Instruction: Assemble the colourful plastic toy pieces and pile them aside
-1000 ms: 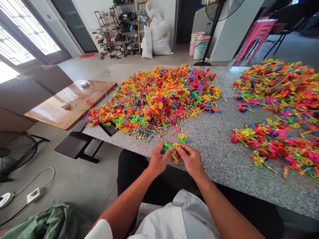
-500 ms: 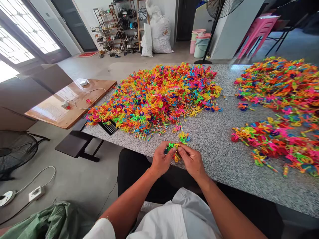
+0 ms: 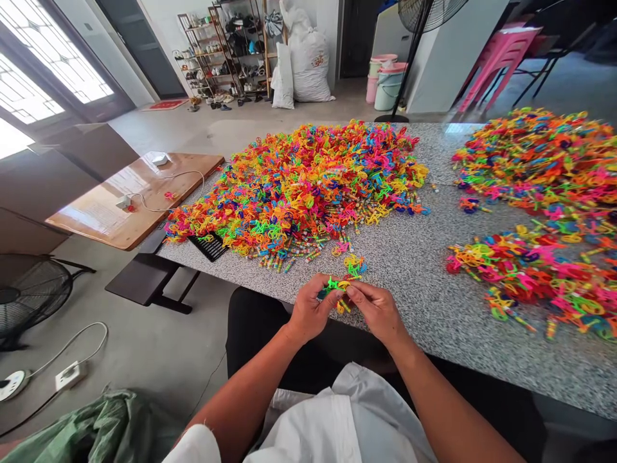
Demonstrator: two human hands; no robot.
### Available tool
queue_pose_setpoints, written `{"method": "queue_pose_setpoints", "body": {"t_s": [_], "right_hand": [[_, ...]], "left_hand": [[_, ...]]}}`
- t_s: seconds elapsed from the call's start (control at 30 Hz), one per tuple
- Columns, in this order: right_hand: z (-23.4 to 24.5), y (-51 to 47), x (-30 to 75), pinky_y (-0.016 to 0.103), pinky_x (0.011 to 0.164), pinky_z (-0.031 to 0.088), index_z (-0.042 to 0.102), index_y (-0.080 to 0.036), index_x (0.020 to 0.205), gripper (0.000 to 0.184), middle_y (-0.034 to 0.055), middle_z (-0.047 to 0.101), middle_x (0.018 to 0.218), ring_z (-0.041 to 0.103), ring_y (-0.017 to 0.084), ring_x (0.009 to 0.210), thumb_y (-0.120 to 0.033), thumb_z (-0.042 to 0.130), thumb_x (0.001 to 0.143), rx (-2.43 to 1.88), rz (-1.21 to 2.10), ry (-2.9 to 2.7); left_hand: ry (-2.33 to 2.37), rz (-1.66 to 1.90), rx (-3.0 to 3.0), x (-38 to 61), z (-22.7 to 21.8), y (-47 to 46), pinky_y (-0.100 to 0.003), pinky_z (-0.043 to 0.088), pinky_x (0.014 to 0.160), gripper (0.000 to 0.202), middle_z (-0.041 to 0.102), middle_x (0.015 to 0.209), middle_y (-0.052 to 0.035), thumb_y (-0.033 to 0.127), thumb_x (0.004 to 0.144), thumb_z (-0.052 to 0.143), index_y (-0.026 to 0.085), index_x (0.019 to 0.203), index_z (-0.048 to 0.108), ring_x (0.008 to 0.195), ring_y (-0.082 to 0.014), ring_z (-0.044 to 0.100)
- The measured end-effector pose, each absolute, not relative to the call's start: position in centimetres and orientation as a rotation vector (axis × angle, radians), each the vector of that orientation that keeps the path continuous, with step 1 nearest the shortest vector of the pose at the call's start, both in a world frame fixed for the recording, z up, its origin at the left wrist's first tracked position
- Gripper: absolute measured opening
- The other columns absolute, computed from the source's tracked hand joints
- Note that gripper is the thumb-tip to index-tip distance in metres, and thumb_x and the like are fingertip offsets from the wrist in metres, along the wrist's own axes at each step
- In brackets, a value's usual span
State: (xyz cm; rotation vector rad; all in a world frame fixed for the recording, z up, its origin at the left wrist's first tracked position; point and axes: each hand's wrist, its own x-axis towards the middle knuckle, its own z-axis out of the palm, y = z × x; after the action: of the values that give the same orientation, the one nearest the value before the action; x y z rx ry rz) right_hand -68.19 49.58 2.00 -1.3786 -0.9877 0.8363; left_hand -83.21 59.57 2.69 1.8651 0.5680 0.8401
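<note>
My left hand (image 3: 311, 312) and my right hand (image 3: 376, 312) meet at the near edge of a speckled granite table (image 3: 414, 270). Both are closed on a small bunch of coloured plastic pieces (image 3: 337, 287), green and yellow showing between the fingertips. A few loose pieces (image 3: 355, 265) lie on the table just beyond my hands. A large heap of bright plastic pieces (image 3: 308, 183) fills the table's middle, with small striped tubes (image 3: 289, 257) scattered along its near side.
Two more heaps lie at the right, a far heap (image 3: 535, 157) and a near heap (image 3: 530, 276). A black comb-like part (image 3: 209, 247) sits at the table's left corner. A low wooden table (image 3: 135, 199) with a cable stands left. A floor fan (image 3: 29, 299) and a power strip (image 3: 70, 375) are on the floor.
My hands have stayed at the table edge, with the fingers shifting slightly on the bunch of pieces. The view has tilted a little.
</note>
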Motion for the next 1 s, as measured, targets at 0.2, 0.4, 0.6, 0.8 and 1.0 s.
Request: {"method": "queue_pose_setpoints", "body": {"t_s": [0.2, 0.4, 0.6, 0.8, 1.0], "right_hand": [[2.8, 49.1, -67.8, 0.027, 0.064, 0.052, 0.083, -0.023, 0.104, 0.033, 0.0020, 0.070, 0.075, 0.063, 0.017, 0.068, -0.049, 0.062, 0.098, -1.394, 0.861, -1.037], [4.2, 49.0, -68.1, 0.028, 0.067, 0.053, 0.082, -0.024, 0.103, 0.034, 0.0030, 0.072, 0.078, 0.066, 0.018, 0.072, -0.046, 0.056, 0.102, -1.504, 0.751, -1.170], [4.4, 48.9, -67.9, 0.029, 0.068, 0.056, 0.082, -0.023, 0.102, 0.036, 0.0044, 0.075, 0.083, 0.069, 0.019, 0.074, -0.049, 0.057, 0.101, -1.492, 0.816, -1.111], [3.9, 49.0, -68.1, 0.029, 0.066, 0.060, 0.083, -0.021, 0.098, 0.039, 0.0034, 0.074, 0.078, 0.069, 0.018, 0.071, -0.056, 0.064, 0.095, -1.400, 1.020, -0.920], [3.7, 48.9, -68.0, 0.031, 0.068, 0.062, 0.082, -0.022, 0.099, 0.040, 0.0039, 0.075, 0.080, 0.070, 0.019, 0.073, -0.057, 0.063, 0.095, -1.388, 1.033, -0.926]], "left_hand": [[0.597, 0.798, 1.869, -83.2, 2.9, 59.3, -0.030, 0.051, 0.080, 0.025, 0.070, 0.093, -0.0060, 0.041, 0.100, 0.061, 0.017, 0.105, 0.069, 0.086, -0.0175, 0.066], [0.636, 0.767, 1.815, -83.3, 3.1, 58.9, -0.029, 0.052, 0.077, 0.027, 0.070, 0.091, -0.0058, 0.043, 0.099, 0.061, 0.017, 0.104, 0.069, 0.084, -0.0173, 0.066], [0.612, 0.713, 1.786, -83.2, 3.2, 59.1, -0.029, 0.052, 0.077, 0.029, 0.070, 0.092, -0.0057, 0.045, 0.099, 0.060, 0.017, 0.106, 0.068, 0.083, -0.0170, 0.066], [0.576, 0.680, 1.816, -83.4, 3.3, 59.7, -0.028, 0.050, 0.074, 0.028, 0.068, 0.087, -0.0044, 0.044, 0.100, 0.060, 0.017, 0.099, 0.067, 0.078, -0.0156, 0.063], [0.588, 0.705, 1.874, -83.5, 3.5, 59.5, -0.027, 0.047, 0.074, 0.029, 0.067, 0.086, -0.0044, 0.044, 0.100, 0.059, 0.017, 0.098, 0.068, 0.080, -0.0161, 0.061]]}}
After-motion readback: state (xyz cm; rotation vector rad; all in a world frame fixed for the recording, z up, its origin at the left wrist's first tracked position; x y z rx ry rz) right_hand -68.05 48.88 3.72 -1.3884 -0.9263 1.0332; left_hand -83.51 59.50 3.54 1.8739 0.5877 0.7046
